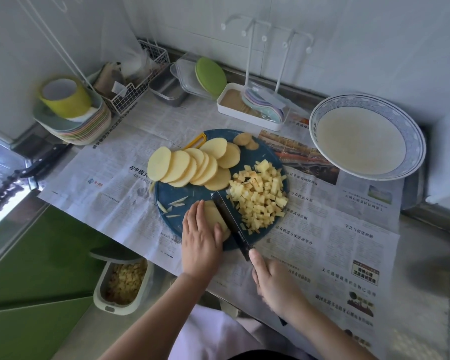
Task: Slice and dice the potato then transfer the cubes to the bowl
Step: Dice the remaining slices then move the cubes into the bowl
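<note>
The person stands at the counter over a round dark-blue cutting board (172, 196) laid on spread newspaper (109, 183). The left hand (202, 237) lies flat, fingers straight and together, pressing down on a small stack of slices (213, 213) at the near edge of the board. The right hand (273, 284) is wrapped round the handle of a dark knife (230, 219), one finger reaching forward onto the blade's back. The blade stands edge-down against the right side of that stack, just beside the left fingertips.

Right of the blade sits a heap of potato cubes (260, 196), spreading to the board's right rim. On the far half, uncut potato slices (192, 165) fan out overlapping, with a yellow peeler (195, 142) just behind them. A few thin slivers (176, 202) lie on the left of the board.

The bowl (415, 136), white with a blue patterned rim, stands well apart at the far right. Its inside looks pale, and I cannot tell whether anything is in it. Below the counter, near left, an open bin (122, 281) holds yellowish chopped bits. A second knife (44, 162) lies at the far left.
</note>
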{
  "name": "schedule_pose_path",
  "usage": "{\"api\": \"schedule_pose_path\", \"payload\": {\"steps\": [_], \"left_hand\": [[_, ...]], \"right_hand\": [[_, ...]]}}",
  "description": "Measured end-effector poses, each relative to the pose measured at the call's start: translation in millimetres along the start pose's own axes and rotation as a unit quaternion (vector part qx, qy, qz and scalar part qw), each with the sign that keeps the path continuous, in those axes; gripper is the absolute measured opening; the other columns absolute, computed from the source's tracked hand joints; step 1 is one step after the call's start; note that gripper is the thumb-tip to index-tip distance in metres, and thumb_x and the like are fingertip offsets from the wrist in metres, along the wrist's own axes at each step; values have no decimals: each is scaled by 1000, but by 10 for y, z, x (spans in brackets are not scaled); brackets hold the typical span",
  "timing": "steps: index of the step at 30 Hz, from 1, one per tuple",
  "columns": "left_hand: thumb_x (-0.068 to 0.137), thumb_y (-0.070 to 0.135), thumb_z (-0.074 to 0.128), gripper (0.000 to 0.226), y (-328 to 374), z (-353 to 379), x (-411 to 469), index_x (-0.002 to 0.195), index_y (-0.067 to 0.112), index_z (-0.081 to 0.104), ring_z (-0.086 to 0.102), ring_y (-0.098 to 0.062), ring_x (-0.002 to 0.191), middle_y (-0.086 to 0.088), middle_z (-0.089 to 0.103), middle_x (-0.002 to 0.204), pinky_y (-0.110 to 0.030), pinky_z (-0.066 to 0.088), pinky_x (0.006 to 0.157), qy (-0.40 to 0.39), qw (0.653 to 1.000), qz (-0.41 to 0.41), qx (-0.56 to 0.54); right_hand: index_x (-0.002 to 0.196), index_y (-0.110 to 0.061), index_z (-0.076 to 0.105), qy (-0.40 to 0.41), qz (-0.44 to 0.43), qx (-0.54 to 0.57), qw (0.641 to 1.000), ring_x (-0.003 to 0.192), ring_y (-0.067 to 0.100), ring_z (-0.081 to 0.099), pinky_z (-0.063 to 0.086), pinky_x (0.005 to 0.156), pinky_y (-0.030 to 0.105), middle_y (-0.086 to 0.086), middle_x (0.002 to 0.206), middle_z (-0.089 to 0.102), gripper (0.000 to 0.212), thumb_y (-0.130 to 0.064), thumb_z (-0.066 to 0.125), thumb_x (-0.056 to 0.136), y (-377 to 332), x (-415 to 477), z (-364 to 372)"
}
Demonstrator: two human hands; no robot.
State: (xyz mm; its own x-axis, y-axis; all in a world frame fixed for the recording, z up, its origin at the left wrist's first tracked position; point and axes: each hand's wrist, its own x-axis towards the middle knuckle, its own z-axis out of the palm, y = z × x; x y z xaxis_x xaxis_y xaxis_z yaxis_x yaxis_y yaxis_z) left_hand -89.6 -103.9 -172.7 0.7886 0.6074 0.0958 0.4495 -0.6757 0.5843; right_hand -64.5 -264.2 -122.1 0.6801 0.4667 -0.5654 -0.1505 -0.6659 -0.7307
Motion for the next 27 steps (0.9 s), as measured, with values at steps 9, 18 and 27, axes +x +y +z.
{"api": "schedule_pose_path", "payload": {"steps": [9, 18, 27], "left_hand": [[93, 40, 35, 62, -4, 4, -23, 139, -2, 39, 38, -34, 127, -20, 45, 135, -45, 33, 109, 13, 1000, -1, 5], [91, 39, 34, 63, 11, 6, -48, 138, -3, 38, 35, -33, 126, -21, 44, 135, -46, 35, 108, 13, 1000, -15, -3], [91, 41, 31, 64, 23, 9, -51, 139, -2, 38, 33, -31, 128, -20, 44, 136, -43, 31, 110, 20, 1000, -19, -8]], "right_hand": [[84, -20, 48, 83, -53, -291, 952, 63, 14, 46, 34, 55, 26, -7, 66, 43, 50, -54, 15, 99, -40, -45, 173], [54, -18, 37, 32, -25, -84, 996, 41, 7, 38, 30, 47, 26, -7, 44, 40, 60, -59, 25, 96, -36, -14, 51], [51, -20, 33, 63, -60, -123, 989, 40, 6, 36, 27, 47, 20, -5, 43, 36, 57, -50, 27, 99, 8, -108, 48]]}}
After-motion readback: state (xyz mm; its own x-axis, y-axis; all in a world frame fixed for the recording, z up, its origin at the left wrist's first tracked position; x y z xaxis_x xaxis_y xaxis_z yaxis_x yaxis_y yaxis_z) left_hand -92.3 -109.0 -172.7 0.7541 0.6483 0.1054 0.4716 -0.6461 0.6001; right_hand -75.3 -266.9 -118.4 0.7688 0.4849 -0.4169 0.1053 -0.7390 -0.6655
